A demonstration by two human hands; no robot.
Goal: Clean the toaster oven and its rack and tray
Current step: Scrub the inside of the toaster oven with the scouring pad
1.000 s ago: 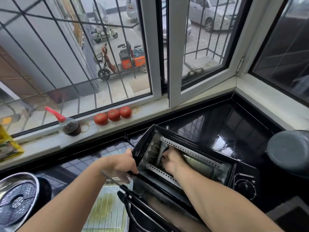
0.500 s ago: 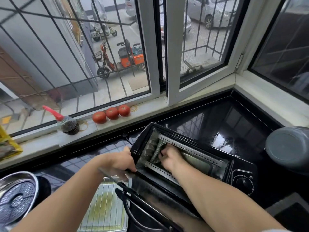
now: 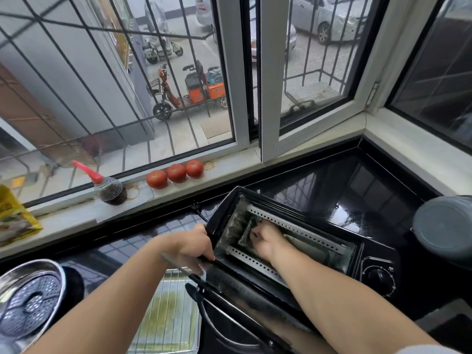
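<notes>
Left of the left hand [image 3: 194, 245] a perforated steamer pan [image 3: 30, 300] shines as polished metal, below it lies a wire rack [image 3: 168, 318] on a dull metal tray, and the right hand [image 3: 265, 238] reaches into a glossy black toaster oven [image 3: 378, 254] with matt perforated metal rails, on a mirror-glossy black countertop [image 3: 357, 190].

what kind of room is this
Most likely a home kitchen: a toaster oven sits on a glossy black counter, with tomatoes and a sauce bottle on the windowsill.
</notes>
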